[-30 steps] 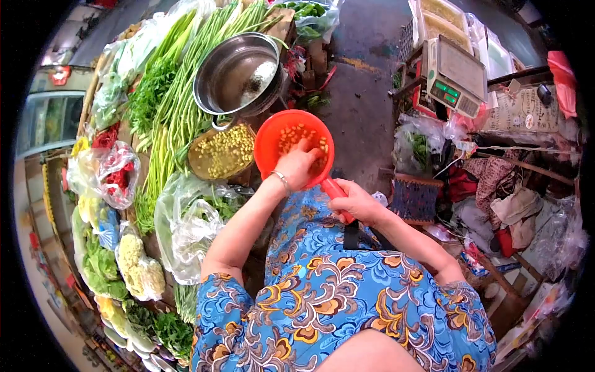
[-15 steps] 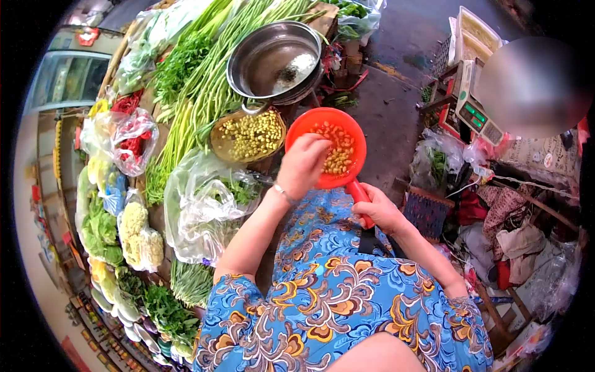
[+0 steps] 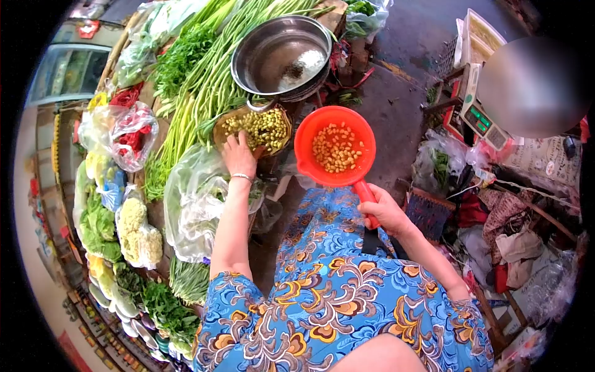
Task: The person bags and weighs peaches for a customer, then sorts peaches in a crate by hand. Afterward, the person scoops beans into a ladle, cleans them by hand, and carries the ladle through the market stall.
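My right hand (image 3: 385, 211) is closed around the handle of a red plastic dipper (image 3: 303, 144). Pale brown soaked beans (image 3: 338, 147) lie across the dipper's bottom. To the left, my left hand (image 3: 240, 155), with a bracelet at the wrist, reaches over the near edge of a shallow woven basket (image 3: 221, 127). Its fingers are apart and touch the yellow-green beans (image 3: 263, 129) there; the fingertips are partly hidden among them. Just behind the basket stands a steel pot (image 3: 248, 71) with a little water and dark bits in the bottom.
Long green beans (image 3: 198, 102) and leafy greens (image 3: 186, 62) cover the stall at left. A clear plastic bag (image 3: 198, 198) lies beside my left forearm, with bagged cauliflower (image 3: 137, 229) further left. A digital scale (image 3: 480, 118) and cloths (image 3: 520, 239) are at right.
My left hand has moved from inside the dipper leftward to the basket, and its fingers have spread. The dipper has shifted slightly right, still held by my right hand.
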{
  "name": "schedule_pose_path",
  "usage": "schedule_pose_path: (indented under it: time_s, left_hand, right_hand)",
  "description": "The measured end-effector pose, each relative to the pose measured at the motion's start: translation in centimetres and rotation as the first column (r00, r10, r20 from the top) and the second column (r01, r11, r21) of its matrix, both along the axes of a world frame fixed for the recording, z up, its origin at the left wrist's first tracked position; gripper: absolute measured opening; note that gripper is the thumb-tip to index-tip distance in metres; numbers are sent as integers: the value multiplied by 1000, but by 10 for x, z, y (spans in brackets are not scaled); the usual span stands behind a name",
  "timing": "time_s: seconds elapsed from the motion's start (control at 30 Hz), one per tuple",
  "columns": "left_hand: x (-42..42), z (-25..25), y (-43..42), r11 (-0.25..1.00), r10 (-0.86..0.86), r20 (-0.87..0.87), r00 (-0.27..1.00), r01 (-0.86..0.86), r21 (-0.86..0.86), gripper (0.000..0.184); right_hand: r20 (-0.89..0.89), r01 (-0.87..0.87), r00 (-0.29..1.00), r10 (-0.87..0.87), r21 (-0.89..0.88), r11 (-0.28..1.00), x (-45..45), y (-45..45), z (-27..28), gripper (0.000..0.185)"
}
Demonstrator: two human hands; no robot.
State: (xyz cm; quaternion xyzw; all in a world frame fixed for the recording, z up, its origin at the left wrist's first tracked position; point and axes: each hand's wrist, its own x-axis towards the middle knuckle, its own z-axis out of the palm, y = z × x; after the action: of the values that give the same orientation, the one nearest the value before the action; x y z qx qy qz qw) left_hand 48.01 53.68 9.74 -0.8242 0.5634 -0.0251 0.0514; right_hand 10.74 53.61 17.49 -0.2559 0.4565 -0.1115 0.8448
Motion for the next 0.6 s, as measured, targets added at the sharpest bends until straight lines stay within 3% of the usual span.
schedule_pose_path:
  time_s: [0.03, 0.13, 0.4, 0.47, 0.6]
  left_hand:
    - [6, -4, -1, 997, -68, -90, 994, 64, -44, 59]
    - [18, -13, 2, 982, -184, -132, 974, 175, -76, 58]
    - [27, -5, -2, 990, -137, -304, 943, 143, 0, 54]
    - [33, -10, -3, 984, -178, -377, 909, 158, -83, 51]
    - [36, -12, -4, 984, -178, -373, 911, 162, -76, 47]
  right_hand:
    - [-2, -6, 1000, 6, 0, 1000, 0, 1, -1, 48]
    - [14, -27, 1000, 27, 12, 1000, 1, 2, -5, 45]
    - [14, -19, 1000, 18, 19, 1000, 9, 3, -1, 47]
    - [18, -16, 1000, 15, 21, 1000, 10, 3, -1, 47]
    - [10, -19, 1000, 19, 27, 999, 13, 4, -1, 47]
